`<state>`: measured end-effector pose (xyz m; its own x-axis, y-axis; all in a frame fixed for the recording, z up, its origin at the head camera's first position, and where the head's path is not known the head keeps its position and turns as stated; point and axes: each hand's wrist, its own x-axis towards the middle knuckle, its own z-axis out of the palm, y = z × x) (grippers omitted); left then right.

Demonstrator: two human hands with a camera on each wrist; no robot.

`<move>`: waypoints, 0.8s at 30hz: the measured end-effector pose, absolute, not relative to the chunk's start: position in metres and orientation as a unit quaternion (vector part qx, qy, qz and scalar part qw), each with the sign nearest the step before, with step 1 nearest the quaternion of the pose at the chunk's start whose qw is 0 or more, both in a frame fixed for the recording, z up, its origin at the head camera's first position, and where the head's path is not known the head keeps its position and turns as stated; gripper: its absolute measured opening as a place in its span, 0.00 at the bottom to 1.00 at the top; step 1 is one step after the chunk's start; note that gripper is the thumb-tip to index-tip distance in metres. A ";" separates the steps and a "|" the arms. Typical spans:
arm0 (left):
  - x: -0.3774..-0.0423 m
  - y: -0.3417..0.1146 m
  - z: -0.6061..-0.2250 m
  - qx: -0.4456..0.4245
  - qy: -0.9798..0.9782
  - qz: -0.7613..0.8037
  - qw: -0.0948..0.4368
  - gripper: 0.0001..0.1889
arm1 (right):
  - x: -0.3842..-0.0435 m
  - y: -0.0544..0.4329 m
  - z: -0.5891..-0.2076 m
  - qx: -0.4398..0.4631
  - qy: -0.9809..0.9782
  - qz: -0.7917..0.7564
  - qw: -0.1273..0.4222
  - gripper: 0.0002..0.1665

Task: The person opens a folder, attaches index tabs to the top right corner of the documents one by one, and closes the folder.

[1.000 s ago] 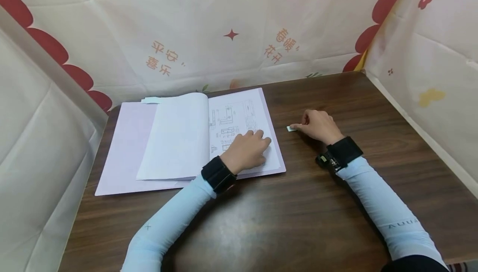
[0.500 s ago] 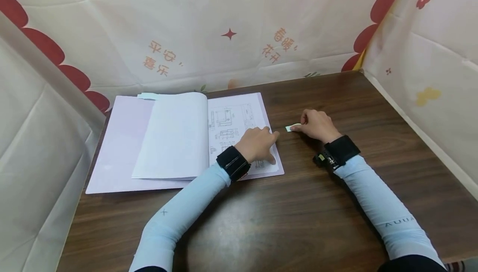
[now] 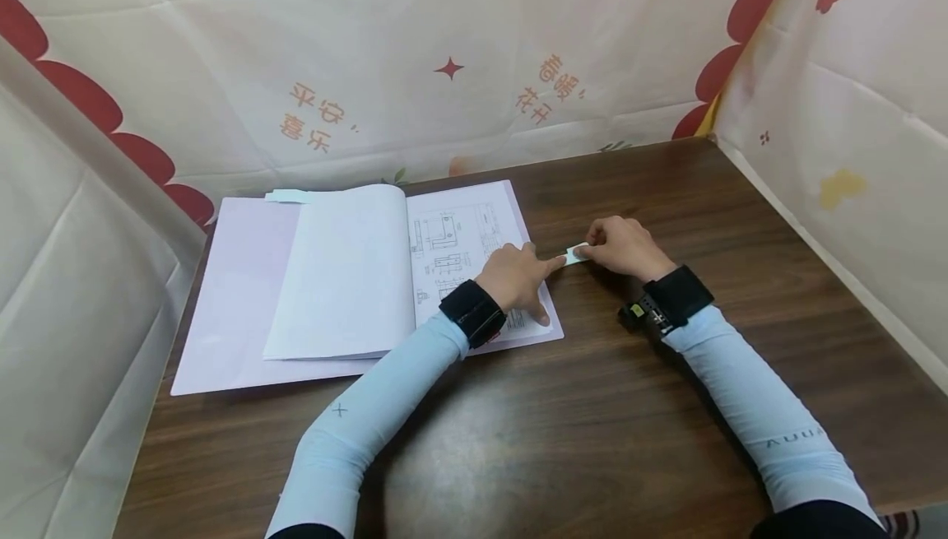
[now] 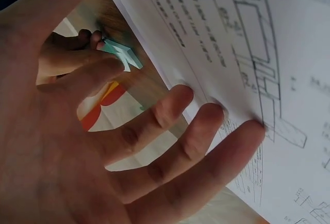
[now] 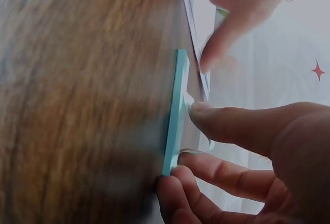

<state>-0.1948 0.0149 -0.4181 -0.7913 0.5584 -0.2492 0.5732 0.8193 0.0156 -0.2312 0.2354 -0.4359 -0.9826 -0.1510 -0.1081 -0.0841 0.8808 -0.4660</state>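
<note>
A small pad of pale green sticky notes (image 3: 574,253) lies on the wooden table, just right of an open booklet. My right hand (image 3: 625,248) grips the pad; in the right wrist view the thumb is on its top, where a sheet's edge curls up from the teal-edged pad (image 5: 176,113). My left hand (image 3: 514,277) spreads over the booklet's right page (image 3: 462,210), which bears technical drawings. Its index finger stretches to the pad's near end, while the other fingertips rest at the page in the left wrist view.
The booklet has a lilac cover (image 3: 237,284), and its turned white leaf (image 3: 344,276) bulges at the left. A pale green strip (image 3: 287,196) sticks out at that leaf's top corner. Printed cloth (image 3: 385,45) hangs behind the dark table (image 3: 459,440) and at both sides.
My left hand has slid right across the page, its index finger reaching out to the sticky notes. My right hand keeps hold of the pad in almost the same place.
</note>
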 end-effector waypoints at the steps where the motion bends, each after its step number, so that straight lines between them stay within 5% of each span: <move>1: -0.196 0.015 -0.418 0.300 0.945 -0.035 0.123 0.52 | -0.231 0.236 -0.436 -0.064 0.967 -0.237 0.070 0.19; 13: -0.195 0.016 -0.415 0.305 0.941 -0.066 0.129 0.49 | -0.230 0.245 -0.428 -0.108 0.952 -0.268 0.102 0.17; 18: -0.194 0.016 -0.414 0.303 0.941 -0.070 0.130 0.49 | -0.232 0.243 -0.433 -0.075 0.958 -0.266 0.074 0.21; 24: -0.195 0.018 -0.414 0.304 0.941 -0.069 0.129 0.49 | -0.238 0.246 -0.439 -0.052 0.963 -0.261 0.040 0.13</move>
